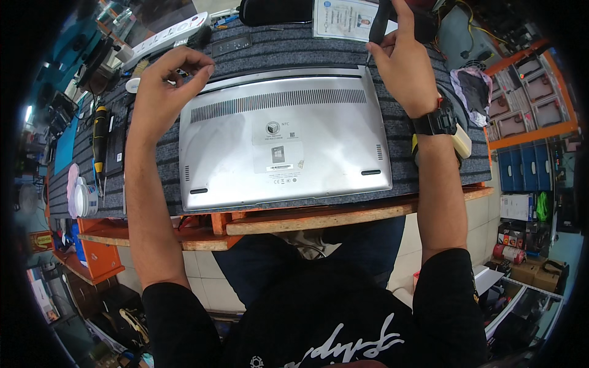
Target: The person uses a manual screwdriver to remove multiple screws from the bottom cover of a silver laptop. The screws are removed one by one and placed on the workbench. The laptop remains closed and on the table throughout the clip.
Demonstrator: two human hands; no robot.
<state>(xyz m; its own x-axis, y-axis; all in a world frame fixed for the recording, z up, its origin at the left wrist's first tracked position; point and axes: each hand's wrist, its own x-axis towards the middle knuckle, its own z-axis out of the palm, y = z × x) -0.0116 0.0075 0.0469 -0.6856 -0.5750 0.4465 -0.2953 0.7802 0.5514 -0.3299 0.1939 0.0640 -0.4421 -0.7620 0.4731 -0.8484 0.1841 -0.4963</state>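
A silver laptop (233,144) lies upside down in front of me, its bottom cover with the long vent strip facing up. My right hand (408,70) grips a black-handled screwdriver (381,23), whose tip points down at the laptop's far right corner. Over the far left corner, my left hand (169,89) is closed with thumb and forefinger nearly together. Whatever may be between those fingertips is too small to make out.
A ribbed grey mat (156,175) covers the bench. To the left lie a yellow-and-black screwdriver (99,138) and a white tub (86,199). A white power strip (165,38), a dark flat strip (232,45) and a paper certificate (343,18) are along the back.
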